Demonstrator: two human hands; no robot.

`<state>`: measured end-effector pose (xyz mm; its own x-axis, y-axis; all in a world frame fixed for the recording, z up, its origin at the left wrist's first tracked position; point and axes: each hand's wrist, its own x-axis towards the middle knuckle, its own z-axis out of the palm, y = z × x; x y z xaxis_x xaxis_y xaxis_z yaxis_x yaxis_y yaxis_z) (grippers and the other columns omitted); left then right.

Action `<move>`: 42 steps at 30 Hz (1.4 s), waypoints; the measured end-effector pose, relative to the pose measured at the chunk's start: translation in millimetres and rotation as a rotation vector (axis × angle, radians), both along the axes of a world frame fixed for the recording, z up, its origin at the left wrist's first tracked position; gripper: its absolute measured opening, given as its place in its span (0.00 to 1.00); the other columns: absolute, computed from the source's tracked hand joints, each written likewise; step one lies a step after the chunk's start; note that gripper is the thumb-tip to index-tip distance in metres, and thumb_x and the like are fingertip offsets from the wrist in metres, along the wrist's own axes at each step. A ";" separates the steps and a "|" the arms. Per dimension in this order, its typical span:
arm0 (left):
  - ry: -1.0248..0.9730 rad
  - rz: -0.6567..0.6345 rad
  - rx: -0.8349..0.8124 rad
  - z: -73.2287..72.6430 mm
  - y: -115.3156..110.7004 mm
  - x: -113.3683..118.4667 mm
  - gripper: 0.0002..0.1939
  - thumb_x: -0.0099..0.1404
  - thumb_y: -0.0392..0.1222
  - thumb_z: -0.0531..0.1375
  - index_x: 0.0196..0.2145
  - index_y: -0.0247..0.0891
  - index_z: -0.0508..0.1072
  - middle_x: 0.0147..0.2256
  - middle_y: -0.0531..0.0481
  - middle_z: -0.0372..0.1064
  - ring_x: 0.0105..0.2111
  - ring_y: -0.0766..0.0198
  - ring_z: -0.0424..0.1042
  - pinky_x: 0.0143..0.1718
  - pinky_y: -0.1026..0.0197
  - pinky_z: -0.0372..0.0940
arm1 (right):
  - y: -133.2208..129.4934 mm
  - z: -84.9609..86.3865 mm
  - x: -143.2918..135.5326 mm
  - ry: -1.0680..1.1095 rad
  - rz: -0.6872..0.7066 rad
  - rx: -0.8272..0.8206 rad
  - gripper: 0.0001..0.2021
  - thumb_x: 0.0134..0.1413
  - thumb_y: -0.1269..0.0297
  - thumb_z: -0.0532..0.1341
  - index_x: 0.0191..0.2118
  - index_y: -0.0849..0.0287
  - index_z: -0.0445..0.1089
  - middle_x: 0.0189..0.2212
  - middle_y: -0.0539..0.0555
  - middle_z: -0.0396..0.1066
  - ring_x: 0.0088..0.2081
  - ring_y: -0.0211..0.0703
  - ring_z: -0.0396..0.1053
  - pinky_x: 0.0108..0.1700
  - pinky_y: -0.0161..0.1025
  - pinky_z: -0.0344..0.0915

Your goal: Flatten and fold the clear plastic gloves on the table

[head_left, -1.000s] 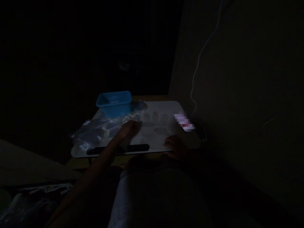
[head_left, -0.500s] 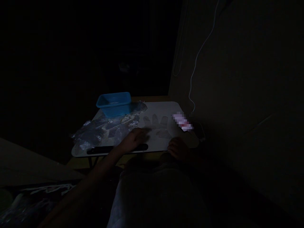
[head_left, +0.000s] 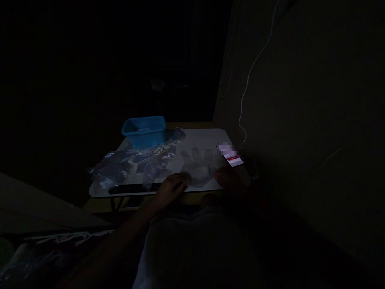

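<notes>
A heap of clear plastic bags (head_left: 111, 172) lies on the left of the white table (head_left: 201, 136), partly over the black strip (head_left: 124, 189) along the near edge; it was perhaps put there to keep the middle free for handling. Behind the bags stands a blue basket (head_left: 148, 138), upright, seemingly set at the far side to be within reach but out of the way. The left hand (head_left: 171, 188) is at the near edge, its fingers bent over the near left corner of a thin see-through glove (head_left: 197, 167). Its fingertips are blurred, so I cannot tell whether they pinch the film or only touch it. The glove lies in the middle of the table, its finger parts pointing away from the person, probably laid flat so that its shape is easy to see. The right hand (head_left: 227, 178) is at its near right side, fingers curled; whether they grip is lost in the dark. A lit phone (head_left: 234, 159) lies farther right, apart from the glove, and a white cable (head_left: 249, 76) hangs by the wall.

Compared with a second ago, the left hand has come away from the bags towards the near edge, and the right hand has moved slightly farther onto the table. The basket and phone appear unmoved.
</notes>
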<state>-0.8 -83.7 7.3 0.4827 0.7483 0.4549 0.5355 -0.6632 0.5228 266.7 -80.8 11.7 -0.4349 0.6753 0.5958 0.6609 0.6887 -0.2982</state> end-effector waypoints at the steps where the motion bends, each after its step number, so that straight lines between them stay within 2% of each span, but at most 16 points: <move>1: -0.033 0.026 -0.022 1.1 0.4 0.8 0.09 0.61 0.40 0.51 0.31 0.38 0.71 0.34 0.47 0.72 0.36 0.63 0.70 0.38 0.60 0.64 | 0.8 -0.4 1.7 0.029 -0.017 -0.033 0.09 0.56 0.60 0.52 0.35 0.55 0.69 0.33 0.54 0.71 0.37 0.44 0.68 0.41 0.45 0.64; 3: -0.088 0.081 -0.089 3.2 0.5 1.6 0.11 0.61 0.43 0.50 0.30 0.37 0.70 0.31 0.48 0.72 0.31 0.65 0.71 0.33 0.63 0.65 | 1.6 -2.5 5.9 0.066 -0.048 -0.105 0.13 0.51 0.55 0.56 0.41 0.54 0.68 0.38 0.54 0.71 0.41 0.46 0.68 0.42 0.46 0.65; 6: -0.126 0.133 -0.166 3.6 -0.9 1.7 0.12 0.61 0.45 0.50 0.30 0.37 0.70 0.27 0.50 0.72 0.27 0.66 0.71 0.29 0.65 0.64 | -0.9 -9.4 13.0 0.047 -0.066 -0.187 0.27 0.44 0.50 0.60 0.51 0.56 0.61 0.46 0.58 0.66 0.47 0.52 0.65 0.45 0.49 0.64; 9: -0.125 0.122 -0.177 1.3 -3.7 2.3 0.11 0.60 0.45 0.50 0.31 0.37 0.69 0.27 0.51 0.72 0.27 0.67 0.70 0.29 0.66 0.64 | -6.6 -17.8 19.3 -0.047 -0.090 -0.181 0.33 0.43 0.50 0.62 0.56 0.55 0.56 0.52 0.60 0.62 0.52 0.56 0.60 0.49 0.52 0.60; 16: -0.097 0.110 -0.199 -0.2 -5.7 3.5 0.12 0.62 0.45 0.49 0.32 0.37 0.68 0.27 0.51 0.71 0.26 0.67 0.69 0.29 0.67 0.63 | -13.2 -28.4 24.6 -0.210 -0.152 -0.027 0.26 0.43 0.52 0.62 0.49 0.58 0.65 0.48 0.60 0.66 0.51 0.56 0.60 0.51 0.54 0.56; 20: -0.089 0.102 -0.163 -0.9 -2.5 4.1 0.11 0.62 0.44 0.49 0.30 0.37 0.68 0.28 0.50 0.70 0.28 0.66 0.69 0.31 0.65 0.63 | -12.4 -25.8 21.0 -0.235 -0.127 -0.010 0.23 0.45 0.55 0.61 0.48 0.55 0.66 0.48 0.58 0.66 0.51 0.54 0.60 0.51 0.53 0.55; 23: -0.093 0.055 -0.120 -2.3 -0.6 4.9 0.10 0.61 0.43 0.51 0.28 0.38 0.68 0.30 0.49 0.70 0.32 0.64 0.69 0.37 0.61 0.63 | -10.2 -22.3 17.3 -0.241 -0.096 -0.021 0.21 0.46 0.55 0.61 0.48 0.55 0.66 0.47 0.58 0.67 0.51 0.54 0.60 0.51 0.53 0.54; 31: -0.121 -0.032 -0.204 -5.7 -2.3 5.4 0.09 0.61 0.43 0.52 0.30 0.38 0.68 0.39 0.45 0.71 0.40 0.62 0.69 0.42 0.60 0.63 | 0.5 -19.4 10.2 -0.302 -0.027 -0.061 0.23 0.47 0.53 0.59 0.48 0.59 0.65 0.47 0.60 0.67 0.52 0.54 0.59 0.50 0.53 0.54; 38: -0.077 -0.036 -0.228 -3.0 -3.3 5.0 0.09 0.61 0.43 0.51 0.29 0.38 0.68 0.34 0.48 0.70 0.36 0.64 0.69 0.40 0.61 0.62 | 1.1 -9.2 0.2 -0.343 0.050 -0.080 0.23 0.50 0.54 0.57 0.50 0.61 0.63 0.50 0.60 0.65 0.53 0.54 0.59 0.51 0.52 0.55; 42: -0.073 -0.030 -0.208 -5.5 -3.3 4.2 0.08 0.61 0.42 0.51 0.29 0.38 0.67 0.32 0.50 0.69 0.35 0.65 0.68 0.39 0.61 0.62 | 2.1 -9.3 -3.4 -0.317 0.017 -0.087 0.29 0.47 0.51 0.58 0.53 0.60 0.60 0.53 0.61 0.62 0.54 0.55 0.57 0.52 0.53 0.54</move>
